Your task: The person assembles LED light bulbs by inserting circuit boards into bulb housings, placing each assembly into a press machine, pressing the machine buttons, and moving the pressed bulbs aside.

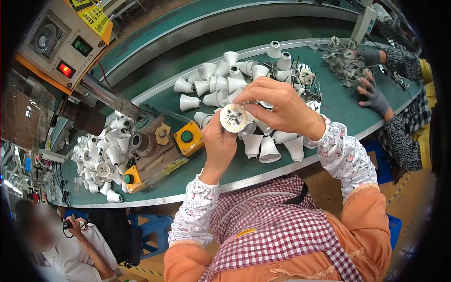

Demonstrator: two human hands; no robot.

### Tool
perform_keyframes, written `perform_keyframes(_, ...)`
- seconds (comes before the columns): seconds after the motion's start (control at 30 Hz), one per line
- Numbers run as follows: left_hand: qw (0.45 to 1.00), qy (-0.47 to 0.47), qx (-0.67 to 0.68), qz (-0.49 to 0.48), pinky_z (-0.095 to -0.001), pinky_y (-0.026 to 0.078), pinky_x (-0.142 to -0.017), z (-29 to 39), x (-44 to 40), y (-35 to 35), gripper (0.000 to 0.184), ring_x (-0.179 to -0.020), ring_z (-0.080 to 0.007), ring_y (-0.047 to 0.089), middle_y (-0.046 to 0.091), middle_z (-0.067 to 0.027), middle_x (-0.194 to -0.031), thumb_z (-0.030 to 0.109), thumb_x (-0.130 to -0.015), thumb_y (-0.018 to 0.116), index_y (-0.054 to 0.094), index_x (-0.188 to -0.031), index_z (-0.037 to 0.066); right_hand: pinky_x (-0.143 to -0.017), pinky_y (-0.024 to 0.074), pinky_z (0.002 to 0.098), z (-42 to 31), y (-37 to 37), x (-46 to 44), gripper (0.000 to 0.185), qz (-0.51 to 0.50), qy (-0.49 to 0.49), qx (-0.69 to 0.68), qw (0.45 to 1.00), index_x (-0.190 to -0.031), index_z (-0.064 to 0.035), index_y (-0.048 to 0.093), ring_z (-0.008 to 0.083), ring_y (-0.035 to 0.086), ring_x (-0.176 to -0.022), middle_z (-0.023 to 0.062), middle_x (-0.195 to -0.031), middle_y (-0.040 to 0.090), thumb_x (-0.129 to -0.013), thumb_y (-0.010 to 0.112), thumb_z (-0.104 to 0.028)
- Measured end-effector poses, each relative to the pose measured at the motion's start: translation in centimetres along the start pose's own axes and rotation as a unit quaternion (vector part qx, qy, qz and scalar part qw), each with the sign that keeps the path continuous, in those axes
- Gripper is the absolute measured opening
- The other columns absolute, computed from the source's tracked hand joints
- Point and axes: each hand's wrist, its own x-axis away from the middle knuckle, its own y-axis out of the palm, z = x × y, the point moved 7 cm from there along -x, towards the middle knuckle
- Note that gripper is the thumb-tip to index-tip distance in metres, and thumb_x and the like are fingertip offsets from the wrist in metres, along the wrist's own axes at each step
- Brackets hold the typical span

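My left hand (220,146) is wrapped round a light bulb housing, mostly hidden by the fingers. A round LED circuit board (233,118) sits at its top and faces the camera. Over the board's upper right edge, my right hand (282,105) is pinched closed with thumb and forefinger together. Whatever lies between those fingertips is too small to make out. White cone-shaped bulb housings (269,150) lie and stand on the green table (244,173) behind and below both hands.
At left stands a press machine (66,47) with a lit red switch and a base with two green buttons (187,136). Assembled bulbs (103,168) are heaped beyond it. A co-worker's gloved hands (373,98) handle wired parts at right. Another person (77,244) holds a camera at lower left.
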Motion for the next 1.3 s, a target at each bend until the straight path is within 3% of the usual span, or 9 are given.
perform_keyframes(0.1,0.999,-0.009,0.032,-0.015,-0.0237,0.046,-0.066,-0.4,0.3,-0.1,0.019,-0.076,-0.0074,0.059,0.067,-0.0022,-0.085,0.011,-0.091,0.058,0.061,-0.104,-0.003,-0.075,0.0505,0.033,-0.1,-0.1,0.0,0.029,-0.004,0.001,-0.006,1.0,-0.104,-0.0057,0.066,0.0246,0.062,-0.088,0.0113,-0.096,0.065,-0.075,0.071,-0.008)
perform_keyframes(0.37,0.993,0.038,-0.099,-0.042,-0.0293,0.048,-0.064,0.5,-0.3,1.8,0.019,-0.074,-0.0164,0.066,0.067,-0.0113,-0.081,0.01,-0.087,0.06,0.06,-0.101,-0.003,-0.078,0.0498,0.0352,-1.1,0.5,1.0,0.057,-0.006,-0.024,0.073,0.997,-0.119,-0.0056,0.058,0.029,0.059,-0.095,0.0117,-0.104,0.062,-0.066,0.076,-0.014)
perform_keyframes(0.4,0.99,0.031,-0.119,-0.061,-0.0286,0.048,-0.063,1.0,-0.9,2.5,0.018,-0.072,-0.0154,0.065,0.067,-0.0106,-0.08,0.009,-0.087,0.059,0.061,-0.102,-0.002,-0.077,0.05,0.0319,-0.8,-0.7,1.3,0.055,0.008,-0.03,0.064,0.997,-0.119,-0.0036,0.058,0.0226,0.06,-0.093,0.0094,-0.104,0.062,-0.068,0.076,-0.013)
perform_keyframes(0.5,0.983,0.0,-0.139,-0.12,-0.0256,0.046,-0.059,1.5,-2.2,3.4,0.017,-0.067,-0.0113,0.062,0.066,-0.0085,-0.075,0.006,-0.089,0.057,0.064,-0.103,0.001,-0.075,0.0498,0.027,2.8,-8.2,3.2,0.051,0.118,0.165,-0.032,0.979,-0.12,-0.0017,0.057,0.0137,0.06,-0.09,0.005,-0.104,0.063,-0.073,0.075,-0.012)
perform_keyframes(0.63,0.981,-0.003,-0.165,-0.098,-0.0227,0.041,-0.057,0.3,-2.4,1.7,0.016,-0.062,-0.0075,0.052,0.058,-0.0024,-0.068,0.005,-0.089,0.057,0.064,-0.102,0.0,-0.07,0.0502,0.0249,9.3,-19.6,11.0,0.048,0.384,0.241,-0.131,0.882,-0.117,0.0005,0.058,0.0092,0.06,-0.088,0.0037,-0.103,0.064,-0.079,0.075,-0.022)
perform_keyframes(0.7,0.985,-0.024,-0.147,-0.084,-0.028,0.047,-0.061,-0.7,-2.4,0.7,0.017,-0.067,-0.016,0.061,0.067,-0.0112,-0.082,0.004,-0.086,0.058,0.065,-0.102,0.001,-0.07,0.0501,0.0251,11.9,-23.3,16.3,0.051,0.446,0.322,-0.086,0.831,-0.118,-0.0003,0.058,0.0094,0.059,-0.088,0.0032,-0.1,0.064,-0.079,0.075,-0.027)
perform_keyframes(0.73,0.988,-0.028,-0.129,-0.078,-0.022,0.041,-0.058,-0.7,-2.3,0.4,0.016,-0.064,-0.0064,0.05,0.057,-0.0007,-0.07,0.005,-0.089,0.058,0.064,-0.102,-0.001,-0.071,0.0505,0.0268,13.2,-24.5,18.9,0.053,0.452,0.38,-0.044,0.806,-0.117,0.0006,0.057,0.0113,0.061,-0.088,0.0045,-0.1,0.065,-0.078,0.075,-0.03)
perform_keyframes(0.97,0.98,-0.027,-0.169,-0.097,-0.0214,0.042,-0.06,-2.0,-1.1,-1.3,0.017,-0.068,-0.0062,0.052,0.062,-0.0013,-0.078,0.008,-0.09,0.059,0.064,-0.101,-0.003,-0.08,0.0501,0.0356,18.2,-25.8,32.1,0.051,0.338,0.493,0.338,0.727,-0.109,0.0001,0.058,0.0291,0.066,-0.088,0.0169,-0.098,0.067,-0.071,0.078,-0.027)
perform_keyframes(1.3,0.965,-0.018,-0.261,-0.03,-0.0296,0.042,-0.059,-0.3,5.4,-3.7,0.013,-0.065,-0.0191,0.053,0.059,-0.009,-0.077,0.001,-0.085,0.06,0.065,-0.096,-0.001,-0.09,0.0441,0.0425,17.5,-23.9,32.9,0.06,0.295,0.467,0.42,0.721,-0.118,-0.0014,0.054,0.0401,0.054,-0.104,0.0235,-0.11,0.057,-0.068,0.078,-0.026)
